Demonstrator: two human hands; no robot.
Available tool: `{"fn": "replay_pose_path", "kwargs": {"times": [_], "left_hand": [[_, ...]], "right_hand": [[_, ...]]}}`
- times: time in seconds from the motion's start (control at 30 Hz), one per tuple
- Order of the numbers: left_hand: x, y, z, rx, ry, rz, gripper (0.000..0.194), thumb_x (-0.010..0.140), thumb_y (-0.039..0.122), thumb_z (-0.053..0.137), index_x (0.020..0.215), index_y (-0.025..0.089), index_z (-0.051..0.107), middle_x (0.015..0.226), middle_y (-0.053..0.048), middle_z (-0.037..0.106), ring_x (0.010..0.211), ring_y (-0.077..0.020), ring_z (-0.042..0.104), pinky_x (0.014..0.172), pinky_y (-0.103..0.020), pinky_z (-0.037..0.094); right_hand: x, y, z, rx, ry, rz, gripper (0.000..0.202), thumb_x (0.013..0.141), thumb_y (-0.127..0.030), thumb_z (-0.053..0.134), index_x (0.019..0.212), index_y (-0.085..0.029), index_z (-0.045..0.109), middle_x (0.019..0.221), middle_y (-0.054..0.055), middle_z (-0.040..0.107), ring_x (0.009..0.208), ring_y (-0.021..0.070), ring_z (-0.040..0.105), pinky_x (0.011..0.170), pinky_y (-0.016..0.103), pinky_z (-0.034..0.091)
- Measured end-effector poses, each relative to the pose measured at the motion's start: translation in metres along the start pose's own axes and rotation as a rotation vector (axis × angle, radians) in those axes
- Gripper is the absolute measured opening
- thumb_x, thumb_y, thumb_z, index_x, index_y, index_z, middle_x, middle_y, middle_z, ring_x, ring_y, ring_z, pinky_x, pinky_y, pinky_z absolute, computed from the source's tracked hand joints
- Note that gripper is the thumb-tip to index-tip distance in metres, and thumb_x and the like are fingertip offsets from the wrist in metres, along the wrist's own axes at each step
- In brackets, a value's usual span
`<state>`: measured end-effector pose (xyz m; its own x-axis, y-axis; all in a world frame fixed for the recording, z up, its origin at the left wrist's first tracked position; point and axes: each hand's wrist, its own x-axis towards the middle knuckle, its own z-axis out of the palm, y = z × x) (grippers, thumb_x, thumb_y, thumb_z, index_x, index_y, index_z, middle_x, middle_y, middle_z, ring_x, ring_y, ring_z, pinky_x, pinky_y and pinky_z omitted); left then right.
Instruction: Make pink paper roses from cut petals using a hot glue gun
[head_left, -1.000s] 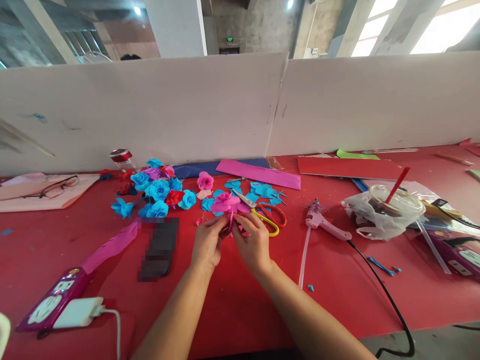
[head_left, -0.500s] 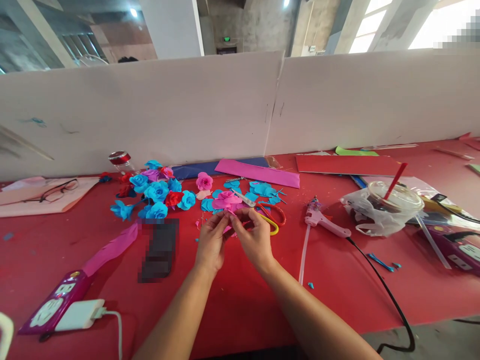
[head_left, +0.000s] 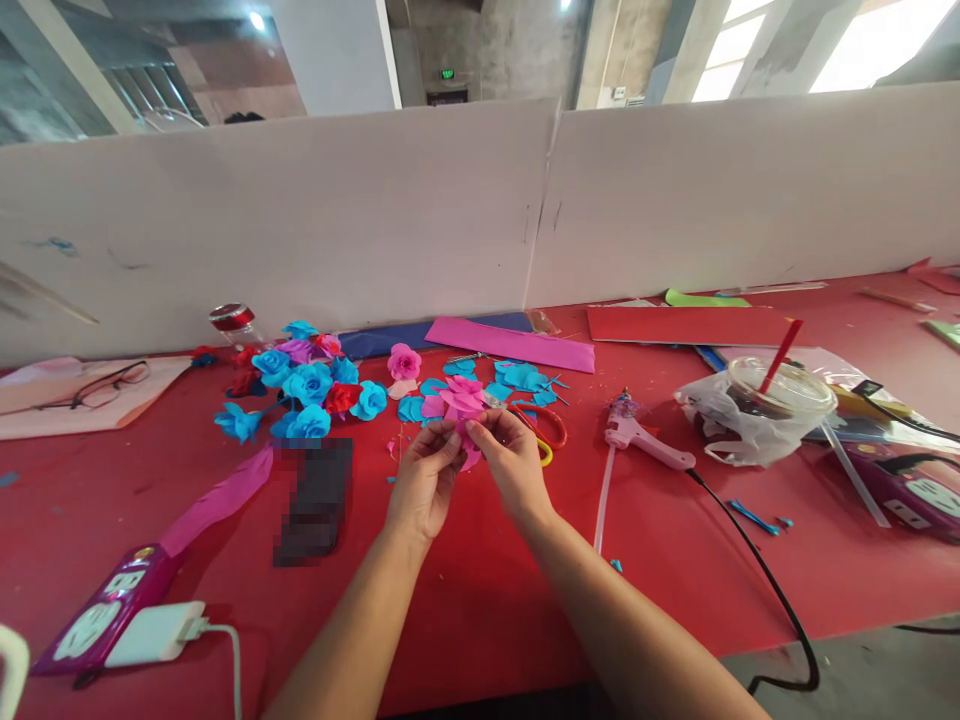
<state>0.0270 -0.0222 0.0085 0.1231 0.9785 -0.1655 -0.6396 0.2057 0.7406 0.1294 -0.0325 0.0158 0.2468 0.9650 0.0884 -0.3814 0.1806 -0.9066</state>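
Between my hands is a pink paper petal, pinched from both sides. My left hand is closed on its left edge, while the thumb and fingers of my right hand grip the right edge. Just beyond the fingertips lie more pink petals and loose blue petals. Scissors with red and yellow handles rest beside my right hand, their blades partly hidden. A finished pink paper rose lies behind my left hand, near a bunch of blue, red and purple paper roses.
A pink glue gun with a black cord lies to the right. Past it stands a lidded cup in a plastic bag. On the left are a dark phone-like object and a purple power strip. A white partition borders the table.
My fingers have shifted slightly on the pink petal, which now shows more between them. The whole view has moved a little, so things sit slightly further left.
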Motion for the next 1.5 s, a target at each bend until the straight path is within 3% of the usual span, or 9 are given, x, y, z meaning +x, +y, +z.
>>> {"fn": "replay_pose_path", "kwargs": {"times": [0.2, 0.4, 0.73, 0.9, 1.17, 1.33, 1.5], "left_hand": [[0.001, 0.001, -0.001, 0.011, 0.024, -0.055, 0.023, 0.057, 0.017, 0.083, 0.074, 0.013, 0.068, 0.072, 0.0, 0.065, 0.064, -0.0073, 0.059, 0.056, -0.017, 0.045], [0.003, 0.001, -0.007, -0.026, -0.009, -0.144, 0.027, 0.054, 0.019, 0.086, 0.07, 0.012, 0.065, 0.057, 0.004, 0.054, 0.051, -0.0037, 0.048, 0.047, -0.015, 0.038], [0.002, 0.003, -0.005, -0.13, -0.069, -0.267, 0.029, 0.057, 0.015, 0.084, 0.076, 0.016, 0.062, 0.065, 0.005, 0.059, 0.043, -0.0018, 0.042, 0.042, -0.016, 0.036], [0.004, 0.003, -0.007, -0.135, -0.002, -0.288, 0.03, 0.055, 0.014, 0.085, 0.073, 0.016, 0.061, 0.059, 0.006, 0.056, 0.045, -0.0036, 0.045, 0.042, -0.016, 0.038], [0.008, 0.002, -0.012, -0.125, -0.124, -0.299, 0.022, 0.06, 0.013, 0.081, 0.071, 0.01, 0.062, 0.062, 0.002, 0.057, 0.044, -0.0015, 0.043, 0.037, -0.012, 0.031], [0.009, 0.002, -0.013, -0.106, -0.089, -0.309, 0.023, 0.059, 0.014, 0.082, 0.073, 0.012, 0.064, 0.06, 0.004, 0.054, 0.047, -0.0031, 0.046, 0.043, -0.014, 0.038], [0.006, 0.005, -0.01, -0.061, -0.104, -0.288, 0.026, 0.057, 0.015, 0.083, 0.077, 0.013, 0.066, 0.063, 0.003, 0.057, 0.052, -0.0045, 0.049, 0.046, -0.015, 0.038]], "right_hand": [[0.001, 0.0, -0.001, 0.031, -0.024, 0.031, 0.018, 0.069, -0.032, 0.071, 0.071, -0.019, 0.059, 0.062, -0.005, 0.054, 0.055, 0.0087, 0.045, 0.053, 0.022, 0.035], [0.003, 0.002, -0.002, 0.069, -0.04, 0.042, 0.015, 0.068, -0.029, 0.071, 0.07, -0.018, 0.061, 0.063, -0.005, 0.056, 0.055, 0.0084, 0.045, 0.055, 0.023, 0.035], [0.006, 0.0, -0.005, 0.067, -0.061, 0.076, 0.013, 0.067, -0.03, 0.073, 0.069, -0.018, 0.069, 0.062, -0.003, 0.06, 0.058, 0.0096, 0.048, 0.059, 0.023, 0.037], [0.006, -0.001, -0.004, 0.003, -0.073, 0.025, 0.012, 0.069, -0.029, 0.071, 0.07, -0.018, 0.067, 0.065, -0.002, 0.061, 0.061, 0.0109, 0.05, 0.059, 0.024, 0.038], [0.007, -0.001, -0.006, -0.008, -0.129, 0.057, 0.013, 0.071, -0.031, 0.068, 0.07, -0.019, 0.067, 0.064, -0.002, 0.061, 0.06, 0.0106, 0.051, 0.06, 0.023, 0.04], [0.006, -0.002, -0.007, -0.033, -0.171, 0.045, 0.014, 0.073, -0.03, 0.066, 0.064, -0.019, 0.065, 0.06, -0.002, 0.061, 0.06, 0.0117, 0.053, 0.06, 0.024, 0.041], [0.007, -0.002, -0.007, -0.055, -0.101, 0.029, 0.015, 0.072, -0.031, 0.067, 0.065, -0.018, 0.064, 0.061, -0.003, 0.058, 0.058, 0.0097, 0.047, 0.056, 0.022, 0.036]]}}
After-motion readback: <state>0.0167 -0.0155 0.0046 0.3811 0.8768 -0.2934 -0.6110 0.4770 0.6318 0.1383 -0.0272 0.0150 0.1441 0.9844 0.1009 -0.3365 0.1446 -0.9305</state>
